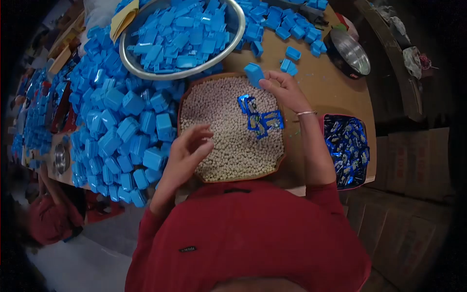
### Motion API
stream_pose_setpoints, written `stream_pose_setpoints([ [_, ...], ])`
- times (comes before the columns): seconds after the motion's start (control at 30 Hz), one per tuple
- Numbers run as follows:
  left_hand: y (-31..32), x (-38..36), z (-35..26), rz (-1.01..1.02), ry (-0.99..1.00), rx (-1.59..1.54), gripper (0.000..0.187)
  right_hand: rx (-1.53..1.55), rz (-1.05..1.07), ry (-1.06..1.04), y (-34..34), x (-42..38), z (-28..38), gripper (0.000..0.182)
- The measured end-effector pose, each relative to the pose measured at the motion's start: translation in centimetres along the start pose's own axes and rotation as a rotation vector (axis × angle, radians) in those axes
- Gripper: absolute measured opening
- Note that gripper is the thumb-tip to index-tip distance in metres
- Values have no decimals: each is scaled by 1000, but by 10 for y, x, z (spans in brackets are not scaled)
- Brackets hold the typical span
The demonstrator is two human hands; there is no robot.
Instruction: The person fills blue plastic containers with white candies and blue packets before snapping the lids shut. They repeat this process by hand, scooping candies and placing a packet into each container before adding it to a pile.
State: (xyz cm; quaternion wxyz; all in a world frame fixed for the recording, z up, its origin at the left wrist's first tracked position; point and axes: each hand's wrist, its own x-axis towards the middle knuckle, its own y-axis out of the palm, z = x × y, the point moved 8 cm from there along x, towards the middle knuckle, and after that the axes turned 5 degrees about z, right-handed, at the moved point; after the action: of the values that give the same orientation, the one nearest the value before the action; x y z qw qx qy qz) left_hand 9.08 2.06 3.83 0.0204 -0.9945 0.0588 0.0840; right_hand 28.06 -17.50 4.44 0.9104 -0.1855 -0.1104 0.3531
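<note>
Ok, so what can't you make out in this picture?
From the head view:
Blue foil packets on the pale pellets: printing too small and blurred.
Metal bowl: far rim cut off by the top edge.
Blue plastic case: one end hidden by the right hand.

The case (253,74) looks smooth plastic, the basin (168,77) metal

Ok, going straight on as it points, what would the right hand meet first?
The right hand, blue box leading, would probably meet the basin's rim first; depth is unclear, so it might pass above.
</note>
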Motion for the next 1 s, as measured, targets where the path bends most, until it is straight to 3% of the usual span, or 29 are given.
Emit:
stream_pose_setpoints([
  [0.03, 8, 9, 6, -7, -50, -165, 43, -35, 46, -78, 22, -6, 15, 19],
  [0.1, 21, 27, 27, 13, -106, -556, 42, -415, 26, -485, 73, -22, 55, 16],
  [0.17, 15, 41, 48, -34, -96, -527, 34, -315, 132, -380, 114, -33, 56, 17],
  [0.2, 1, 39, 49, -160, -27, -397, 28, -220, 139, -346, 121, -33, 56, 21],
  [0.23, -14, 34, 46, -224, 35, -364, 27, -86, 129, -331, 121, -31, 52, 32],
  [0.3, -45, 15, 43, -391, 86, -288, 24, -259, 49, -188, 124, -31, 30, 42],
  [0.4, -54, -1, 27, -422, 45, -399, 22, -617, 286, -312, 186, -46, 17, 47],
  [0.5, -43, 0, 35, -337, 9, -471, 24, -554, 486, -358, 212, -69, 43, 43],
  [0.63, -24, -4, 51, -209, -98, -498, 28, -539, 569, -201, 179, -98, 30, 32],
  [0.83, 23, 6, 66, -13, -198, -520, 33, -484, 492, -16, 128, -119, -1, 30],
  [1.0, 53, 14, 93, 73, -341, -630, 36, -290, 282, -112, 117, -98, 37, 29],
])
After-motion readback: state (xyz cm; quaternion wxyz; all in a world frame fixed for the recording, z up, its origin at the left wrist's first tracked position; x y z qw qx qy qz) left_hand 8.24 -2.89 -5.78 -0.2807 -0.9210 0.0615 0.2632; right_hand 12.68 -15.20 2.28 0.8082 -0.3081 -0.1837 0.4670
